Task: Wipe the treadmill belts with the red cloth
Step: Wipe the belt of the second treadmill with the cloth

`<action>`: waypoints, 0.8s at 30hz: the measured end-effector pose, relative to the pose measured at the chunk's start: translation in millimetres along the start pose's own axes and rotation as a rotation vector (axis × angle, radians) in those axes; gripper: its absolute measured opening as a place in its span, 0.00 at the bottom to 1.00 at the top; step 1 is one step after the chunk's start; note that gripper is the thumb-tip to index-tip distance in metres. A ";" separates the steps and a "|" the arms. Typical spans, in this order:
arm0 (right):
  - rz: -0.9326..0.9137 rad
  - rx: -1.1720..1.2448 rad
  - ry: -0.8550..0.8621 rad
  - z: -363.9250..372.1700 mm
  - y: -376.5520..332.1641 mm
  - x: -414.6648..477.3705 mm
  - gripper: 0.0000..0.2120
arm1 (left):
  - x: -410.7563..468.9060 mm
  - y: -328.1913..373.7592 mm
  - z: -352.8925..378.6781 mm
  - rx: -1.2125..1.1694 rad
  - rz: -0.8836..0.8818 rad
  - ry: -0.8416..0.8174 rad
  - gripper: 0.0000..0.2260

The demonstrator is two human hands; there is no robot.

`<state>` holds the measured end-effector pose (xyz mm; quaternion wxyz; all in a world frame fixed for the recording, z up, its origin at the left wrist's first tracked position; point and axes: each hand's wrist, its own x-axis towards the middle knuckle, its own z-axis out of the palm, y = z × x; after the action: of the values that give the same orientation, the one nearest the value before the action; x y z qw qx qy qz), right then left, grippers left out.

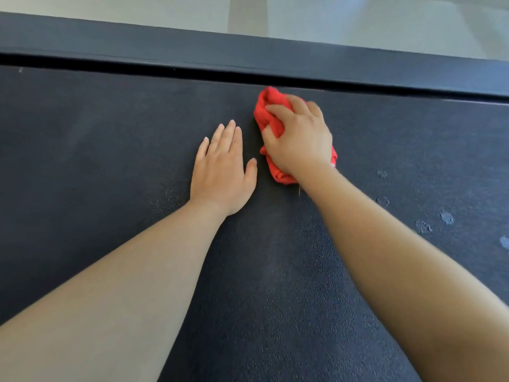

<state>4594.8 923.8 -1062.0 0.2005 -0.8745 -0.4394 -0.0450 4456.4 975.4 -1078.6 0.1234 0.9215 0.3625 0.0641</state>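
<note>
Bare left forearm (124,271) and right forearm (399,257); short rounded nails on the left grip (220,166).

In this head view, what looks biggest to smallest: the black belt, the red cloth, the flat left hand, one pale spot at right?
Largest: treadmill belt, filling most of the view.
Next: left hand and red cloth; unsure which, since the grip of the right hand hides much of the cloth.
Smallest: pale spot.

Both forearms bare, extended forward and converging. Left hand (223,166): palm down, fingers straight and close together, thumb set apart to the right, holding nothing. Right hand (298,136): just beside the left and slightly further forward, palm down, fingers curled, gripping a bunched red cloth (267,99) beneath it
</note>
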 end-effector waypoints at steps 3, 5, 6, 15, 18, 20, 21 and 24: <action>0.011 -0.020 -0.060 6.9 -5.2 23.5 0.18 | 0.2 -1.1 -0.5 0.010 0.001 -0.007 0.28; 0.012 -0.028 -0.063 7.5 -3.4 18.7 0.19 | 0.5 -2.6 0.3 0.018 0.003 -0.006 0.28; 0.019 -0.027 -0.058 5.4 -0.9 10.0 0.19 | 0.7 -3.2 1.0 0.023 0.005 -0.007 0.28; 0.252 -0.069 0.066 -58.4 31.7 -174.3 0.19 | 1.3 -5.8 5.1 0.017 0.028 0.005 0.27; 0.313 -0.093 0.084 -64.7 37.1 -195.0 0.18 | -1.5 -1.8 3.7 -0.003 0.060 0.012 0.26; 0.331 -0.081 0.096 -62.4 40.6 -177.9 0.17 | -10.2 3.2 1.7 -0.016 0.079 0.013 0.24; 0.337 -0.076 0.100 -60.9 43.3 -167.3 0.17 | -18.0 6.9 0.9 -0.011 0.088 0.001 0.24; 0.366 -0.079 0.103 -58.5 53.4 -144.7 0.17 | -54.0 19.5 2.4 0.036 0.165 -0.084 0.26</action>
<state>4554.3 764.0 -1062.0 0.1933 -0.9435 -0.2599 -0.0697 4430.3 924.2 -1077.2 0.1160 0.9523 0.2808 0.0289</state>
